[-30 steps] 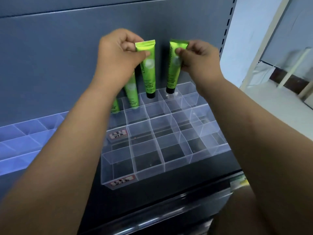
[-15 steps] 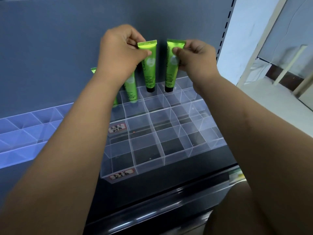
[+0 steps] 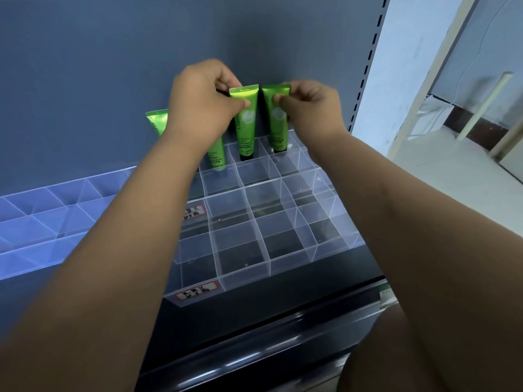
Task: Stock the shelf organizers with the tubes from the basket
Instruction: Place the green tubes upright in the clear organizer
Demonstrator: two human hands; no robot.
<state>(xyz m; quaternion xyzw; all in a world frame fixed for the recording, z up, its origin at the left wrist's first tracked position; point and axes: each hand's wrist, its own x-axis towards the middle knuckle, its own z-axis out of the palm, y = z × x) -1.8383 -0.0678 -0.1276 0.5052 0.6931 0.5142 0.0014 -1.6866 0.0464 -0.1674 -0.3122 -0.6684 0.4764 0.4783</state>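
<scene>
- back panel [image 3: 99, 80] — plain blue-grey, flat, rising behind the shelf;
- slotted upright [image 3: 368, 60] along the panel's right edge; a column of short dark slots runs down it;
- shelf deck [image 3: 283, 292], dark, showing along its front part;
- front rail [image 3: 254, 349] just below the deck edge, glossy and dark, with pale streaks of reflected light;
- small green-and-white tag [image 3: 386, 295] at the right end of the shelf edge — print too small to read;
- pale wall [image 3: 404, 52] beyond the upright;
- white post [image 3: 428, 80] slanting across that wall;
- dark skirting [image 3: 481, 131] at the foot of the far wall; pale floor [image 3: 452, 179] below it.
</scene>
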